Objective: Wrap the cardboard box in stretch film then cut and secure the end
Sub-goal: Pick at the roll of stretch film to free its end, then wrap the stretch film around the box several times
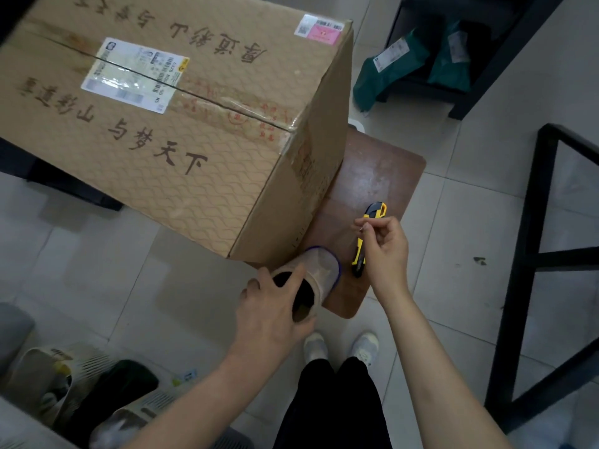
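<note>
I am gripping the stretch film roll (311, 280) by its core end with my left hand (272, 315), pinching what seems the thin, clingy film edge in my right hand (385, 251), the stiff cardboard box (168, 124) just beyond both.

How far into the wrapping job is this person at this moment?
Barely started. No film shows on the cardboard box; its labels and tape lie bare. In hand: the left hand grips the stretch film roll, and the right hand pinches near it, possibly finding the film's end. Wrapping, cutting with the utility knife on the stool, and securing remain.
</note>
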`<state>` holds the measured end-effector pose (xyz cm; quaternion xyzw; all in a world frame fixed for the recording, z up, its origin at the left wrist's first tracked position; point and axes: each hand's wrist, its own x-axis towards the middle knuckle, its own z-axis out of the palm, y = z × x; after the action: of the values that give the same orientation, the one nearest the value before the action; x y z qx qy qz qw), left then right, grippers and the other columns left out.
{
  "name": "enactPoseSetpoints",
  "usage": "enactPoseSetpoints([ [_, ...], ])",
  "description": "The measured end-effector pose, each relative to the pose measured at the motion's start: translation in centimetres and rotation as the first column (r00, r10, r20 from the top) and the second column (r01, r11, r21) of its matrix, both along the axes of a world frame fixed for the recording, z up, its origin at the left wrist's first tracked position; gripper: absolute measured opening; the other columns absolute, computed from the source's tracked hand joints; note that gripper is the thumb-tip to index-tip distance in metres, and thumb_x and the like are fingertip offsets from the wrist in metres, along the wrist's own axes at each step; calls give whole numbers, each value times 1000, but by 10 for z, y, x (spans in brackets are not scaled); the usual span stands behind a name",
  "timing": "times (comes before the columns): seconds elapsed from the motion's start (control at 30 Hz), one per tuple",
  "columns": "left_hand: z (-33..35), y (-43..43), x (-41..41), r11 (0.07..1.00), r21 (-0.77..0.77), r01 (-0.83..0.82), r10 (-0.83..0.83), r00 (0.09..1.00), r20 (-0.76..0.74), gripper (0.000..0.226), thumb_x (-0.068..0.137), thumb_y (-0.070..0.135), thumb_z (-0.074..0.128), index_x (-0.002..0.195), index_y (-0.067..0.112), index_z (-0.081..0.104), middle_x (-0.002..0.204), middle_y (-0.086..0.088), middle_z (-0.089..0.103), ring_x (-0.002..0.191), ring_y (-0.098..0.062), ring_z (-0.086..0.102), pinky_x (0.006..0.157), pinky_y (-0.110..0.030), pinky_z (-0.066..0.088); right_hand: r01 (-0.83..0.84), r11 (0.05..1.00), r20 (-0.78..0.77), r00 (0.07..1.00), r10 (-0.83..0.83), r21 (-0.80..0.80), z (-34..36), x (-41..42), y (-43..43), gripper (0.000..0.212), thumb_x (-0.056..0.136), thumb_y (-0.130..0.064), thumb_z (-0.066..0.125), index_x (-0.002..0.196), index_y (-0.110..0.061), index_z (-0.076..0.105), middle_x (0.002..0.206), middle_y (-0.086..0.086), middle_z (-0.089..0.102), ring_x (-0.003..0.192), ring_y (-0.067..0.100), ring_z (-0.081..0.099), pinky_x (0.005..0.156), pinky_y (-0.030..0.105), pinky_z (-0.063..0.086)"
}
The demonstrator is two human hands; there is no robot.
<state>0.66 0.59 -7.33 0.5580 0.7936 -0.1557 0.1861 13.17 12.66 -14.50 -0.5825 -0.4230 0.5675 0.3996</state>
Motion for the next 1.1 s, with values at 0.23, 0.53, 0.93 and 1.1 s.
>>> enactPoseSetpoints([
  [0.23,1,18,9,964,-7,-266,266,964,20,90,68,73,54,139,31,19,113,-15,49,93,-30,57,74,-31,43,44,999,-28,999,-43,20,0,-10,26,23,94,-1,51,82,-20,56,93,9,68,99,30,67,92,39,54],
  [0.53,-12,37,16,936,-87,-340,336,940,-60,96,75,78,36,141,10,17,116,-13,62,108,-28,57,80,-33,44,38,999,-35,999,-37,31,-10,-22,54,21,92,-5,55,80,-22,59,98,19,69,101,33,66,95,47,52],
  [0.93,-7,38,8,971,41,234,-230,969,-89,101,78,39,62,147,5,-4,156,-15,9,142,-27,15,114,-36,18,17,999,-71,997,-19,-31,-16,-44,70,9,89,-2,61,95,3,66,101,25,70,95,27,66,90,35,53],
  [1.1,-17,30,-1,998,8,69,-69,989,131,107,74,41,65,146,5,-5,154,-9,13,139,-22,15,113,-29,18,57,990,-205,975,-83,-133,-17,-50,75,6,90,0,60,88,-3,65,89,13,67,84,17,64,83,27,53],
])
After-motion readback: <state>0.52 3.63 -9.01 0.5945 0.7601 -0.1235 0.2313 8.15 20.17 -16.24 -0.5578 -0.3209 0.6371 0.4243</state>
